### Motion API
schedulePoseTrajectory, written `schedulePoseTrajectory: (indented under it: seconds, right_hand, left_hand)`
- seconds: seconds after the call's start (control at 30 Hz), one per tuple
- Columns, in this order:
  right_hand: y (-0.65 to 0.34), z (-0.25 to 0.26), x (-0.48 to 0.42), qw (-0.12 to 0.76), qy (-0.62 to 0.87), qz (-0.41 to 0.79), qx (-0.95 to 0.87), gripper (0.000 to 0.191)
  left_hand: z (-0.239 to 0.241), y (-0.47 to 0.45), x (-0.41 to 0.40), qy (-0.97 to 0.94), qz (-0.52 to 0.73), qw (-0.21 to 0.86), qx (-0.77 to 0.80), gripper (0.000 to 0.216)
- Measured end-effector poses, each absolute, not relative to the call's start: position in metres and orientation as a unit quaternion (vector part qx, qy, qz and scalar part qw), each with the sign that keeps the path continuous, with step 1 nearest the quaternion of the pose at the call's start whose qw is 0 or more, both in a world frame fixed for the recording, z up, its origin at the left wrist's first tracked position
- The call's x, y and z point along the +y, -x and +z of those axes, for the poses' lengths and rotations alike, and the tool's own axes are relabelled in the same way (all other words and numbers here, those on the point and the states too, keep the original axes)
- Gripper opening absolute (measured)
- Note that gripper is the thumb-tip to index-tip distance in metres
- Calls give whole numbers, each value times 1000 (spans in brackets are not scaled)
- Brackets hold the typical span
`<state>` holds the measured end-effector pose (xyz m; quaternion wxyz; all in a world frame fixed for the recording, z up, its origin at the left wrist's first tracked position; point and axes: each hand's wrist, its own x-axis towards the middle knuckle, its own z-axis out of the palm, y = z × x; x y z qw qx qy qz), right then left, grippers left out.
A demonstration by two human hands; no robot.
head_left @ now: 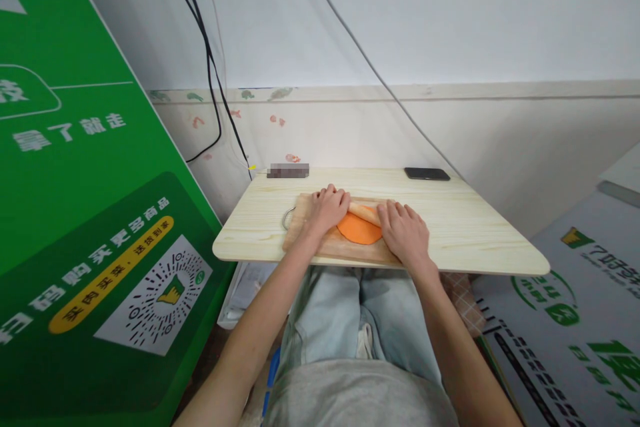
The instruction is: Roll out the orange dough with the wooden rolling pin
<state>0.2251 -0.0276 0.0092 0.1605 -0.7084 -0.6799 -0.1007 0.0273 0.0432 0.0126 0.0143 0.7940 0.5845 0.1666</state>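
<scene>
On a wooden cutting board (pixel 299 221) lies a flat, rounded sheet of orange dough (pixel 359 229). A pale wooden rolling pin (pixel 365 213) rests across the dough's far part, tilted slightly down to the right. My left hand (pixel 330 207) is closed over the pin's left end. Over its right end my right hand (pixel 406 230) lies with fingers curled and close together. Both ends of the pin are hidden under my hands. A metal ring handle (pixel 287 217) sticks out at the board's left side.
The board lies at the front edge of a light wood table (pixel 480 233). A black phone (pixel 427 174) and a blurred dark box (pixel 288 171) lie along the back edge. A green panel (pixel 150 207) stands left, a white printed panel (pixel 590 267) right. Cables (pixel 207 47) hang by the wall.
</scene>
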Motion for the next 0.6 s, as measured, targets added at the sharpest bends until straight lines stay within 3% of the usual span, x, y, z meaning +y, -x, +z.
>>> schedulePoseTrajectory:
  seconds: [0.27, 0.6]
  right_hand:
    - [-180, -14, -91, 206, 670, -122, -703, 68]
    - [-227, 17, -23, 176, 752, -17, -635, 57]
  left_hand:
    - [11, -27, 46, -800, 173, 4, 574, 35]
    - [11, -28, 45, -794, 167, 14, 584, 38]
